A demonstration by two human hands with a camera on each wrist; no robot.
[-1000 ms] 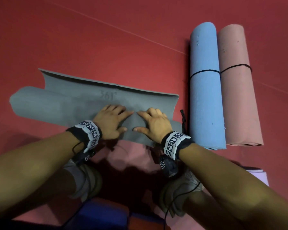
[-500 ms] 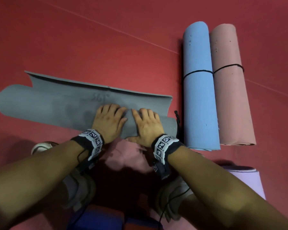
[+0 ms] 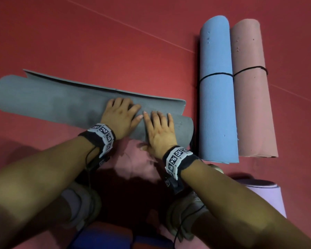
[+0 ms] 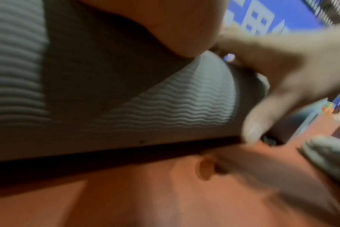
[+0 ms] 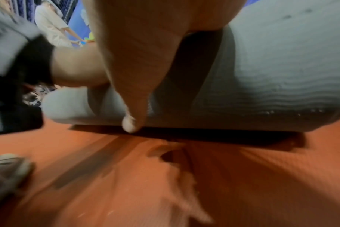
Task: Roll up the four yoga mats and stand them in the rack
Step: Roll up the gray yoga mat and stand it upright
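A grey yoga mat (image 3: 48,103) lies across the red floor, almost fully rolled, with a short free flap (image 3: 151,97) along its far side. My left hand (image 3: 119,115) and right hand (image 3: 159,129) press flat on top of the roll, side by side, fingers straight. The left wrist view shows the mat's ribbed surface (image 4: 165,104); the right wrist view shows the roll (image 5: 272,86) with my thumb reaching down its near side. A rolled blue mat (image 3: 216,90) and a rolled pink mat (image 3: 252,90), each tied with a black cord, lie to the right. No rack is in view.
A rolled lilac mat (image 3: 266,196) lies at the lower right, near my right arm. My two shoes (image 3: 86,203) stand on the floor just behind the grey roll. A black cord (image 3: 192,142) lies between the grey roll's right end and the blue mat.
The grey mat has rolled further away from me and its free flap has grown shorter. Both hands went forward with the roll and stayed flat on it.
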